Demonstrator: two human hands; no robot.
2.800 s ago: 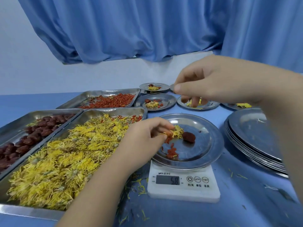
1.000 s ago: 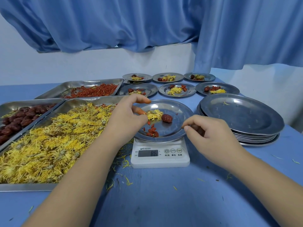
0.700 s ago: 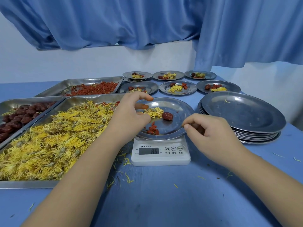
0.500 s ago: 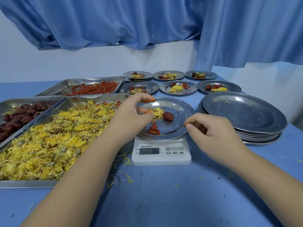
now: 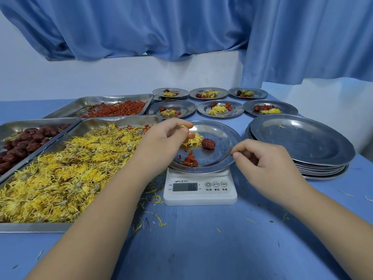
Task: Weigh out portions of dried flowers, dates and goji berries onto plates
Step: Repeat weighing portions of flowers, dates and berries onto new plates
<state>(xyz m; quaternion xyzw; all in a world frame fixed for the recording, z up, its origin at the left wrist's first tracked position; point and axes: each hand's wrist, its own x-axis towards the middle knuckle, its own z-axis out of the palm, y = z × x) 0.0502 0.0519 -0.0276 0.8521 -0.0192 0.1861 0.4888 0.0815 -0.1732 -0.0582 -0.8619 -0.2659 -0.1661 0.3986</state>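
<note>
A steel plate sits on a white kitchen scale whose display reads 8.6. On the plate lie a clump of yellow dried flowers, one red date and a few goji berries. My left hand hovers over the plate's left side, thumb and forefinger pinched on a bit of yellow flower. My right hand rests at the plate's right rim with its fingers curled shut. Nothing shows inside it.
On the left stand three steel trays: dried flowers, dates and goji berries. A stack of empty plates stands to the right. Several filled plates sit in two rows behind the scale. Loose petals litter the blue table.
The scale reading rose from 5.8 to 8.6. My right hand came down from above the far plates to the plate's right rim. My left hand stays pinched over the flowers.
</note>
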